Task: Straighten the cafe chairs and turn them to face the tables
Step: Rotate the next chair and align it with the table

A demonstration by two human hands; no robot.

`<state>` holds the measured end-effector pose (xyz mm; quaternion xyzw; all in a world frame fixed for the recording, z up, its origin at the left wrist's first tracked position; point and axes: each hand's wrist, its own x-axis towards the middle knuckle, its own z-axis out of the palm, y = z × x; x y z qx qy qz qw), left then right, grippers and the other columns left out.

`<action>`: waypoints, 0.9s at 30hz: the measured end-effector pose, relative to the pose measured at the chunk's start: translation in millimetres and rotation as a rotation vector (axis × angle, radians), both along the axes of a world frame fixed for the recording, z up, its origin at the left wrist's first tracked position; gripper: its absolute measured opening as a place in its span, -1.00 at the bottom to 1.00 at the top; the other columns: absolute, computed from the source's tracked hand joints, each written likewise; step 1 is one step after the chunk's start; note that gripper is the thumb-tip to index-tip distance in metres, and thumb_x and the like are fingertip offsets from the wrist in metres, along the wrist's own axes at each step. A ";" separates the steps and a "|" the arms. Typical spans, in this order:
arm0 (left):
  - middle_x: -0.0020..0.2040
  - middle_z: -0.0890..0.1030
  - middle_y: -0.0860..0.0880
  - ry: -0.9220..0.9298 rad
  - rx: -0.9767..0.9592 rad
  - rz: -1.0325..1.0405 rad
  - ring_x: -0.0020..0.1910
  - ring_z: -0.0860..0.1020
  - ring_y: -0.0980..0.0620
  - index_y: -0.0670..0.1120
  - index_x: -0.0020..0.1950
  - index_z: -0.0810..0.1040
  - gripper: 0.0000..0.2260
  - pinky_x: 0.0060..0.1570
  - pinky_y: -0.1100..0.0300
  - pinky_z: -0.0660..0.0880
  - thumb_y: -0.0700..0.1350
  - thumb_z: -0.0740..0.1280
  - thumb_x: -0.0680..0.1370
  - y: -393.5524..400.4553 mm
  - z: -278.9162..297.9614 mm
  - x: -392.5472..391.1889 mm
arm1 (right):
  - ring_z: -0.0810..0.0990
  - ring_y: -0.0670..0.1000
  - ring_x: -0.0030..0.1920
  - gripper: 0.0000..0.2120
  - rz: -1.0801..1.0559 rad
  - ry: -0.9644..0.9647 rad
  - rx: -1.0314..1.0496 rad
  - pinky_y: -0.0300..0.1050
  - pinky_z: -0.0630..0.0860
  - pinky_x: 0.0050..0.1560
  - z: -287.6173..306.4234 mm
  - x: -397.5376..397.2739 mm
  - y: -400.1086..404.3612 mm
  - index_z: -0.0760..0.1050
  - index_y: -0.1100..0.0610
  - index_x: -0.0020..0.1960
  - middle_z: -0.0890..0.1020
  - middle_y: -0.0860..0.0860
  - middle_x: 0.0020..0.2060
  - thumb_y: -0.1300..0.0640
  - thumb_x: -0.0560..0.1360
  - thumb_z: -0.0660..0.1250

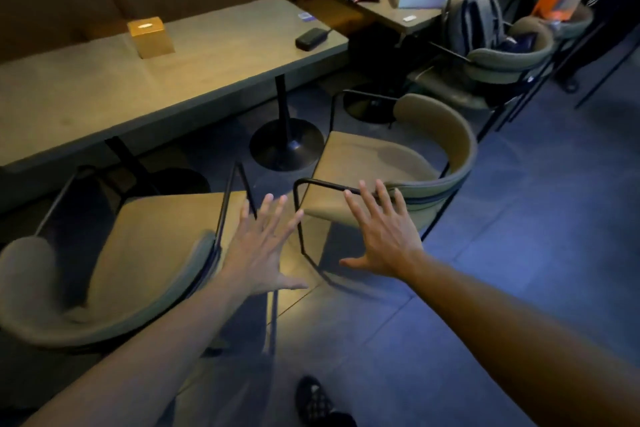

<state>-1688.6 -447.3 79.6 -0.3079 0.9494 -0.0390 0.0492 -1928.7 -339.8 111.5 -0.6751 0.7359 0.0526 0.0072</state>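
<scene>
Two tan cafe chairs with curved padded backs and thin black metal arms stand in front of a long grey table (104,94). The near left chair (149,253) sits close to the table's front edge. The right chair (374,163) stands off the table's right end, turned at an angle, its back to the right. My left hand (259,250) hovers spread between the two chairs, touching nothing. My right hand (381,232) is spread flat just over the right chair's near black armrest, holding nothing.
On the table are a wooden tissue box (150,36) and a black pouch (310,38). A second table (415,15) at the back right carries white boxes. Another chair (502,59) holds a grey backpack. My foot (318,402) shows on the dark tiled floor.
</scene>
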 end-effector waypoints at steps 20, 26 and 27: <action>0.58 -0.37 -0.19 -0.198 0.127 -0.009 0.53 -0.40 -0.27 0.04 0.52 -0.51 0.16 0.47 -0.33 -0.25 0.68 -0.01 0.26 -61.8 -41.1 -375.8 | -0.25 0.31 0.54 0.27 -0.110 0.037 0.171 0.37 -0.21 0.46 -72.2 -371.9 -55.7 -0.38 0.06 0.56 -0.21 0.18 0.58 -0.63 0.23 0.16; 0.60 -0.34 -0.18 -0.267 0.229 0.198 0.56 -0.34 -0.26 0.06 0.53 -0.48 0.21 0.48 -0.33 -0.21 0.69 0.06 0.21 -58.5 -72.1 -425.6 | -0.27 0.31 0.54 0.27 0.103 0.088 0.302 0.39 -0.24 0.44 -113.3 -435.9 -95.8 -0.41 0.07 0.55 -0.23 0.20 0.57 -0.62 0.24 0.19; 0.60 -0.34 -0.18 -0.298 0.243 0.225 0.56 -0.34 -0.26 0.05 0.54 -0.48 0.22 0.48 -0.32 -0.20 0.68 0.08 0.21 -58.1 -78.7 -435.5 | -0.28 0.31 0.53 0.27 0.147 0.100 0.321 0.39 -0.25 0.44 -120.2 -445.4 -100.9 -0.41 0.07 0.55 -0.24 0.21 0.57 -0.62 0.24 0.18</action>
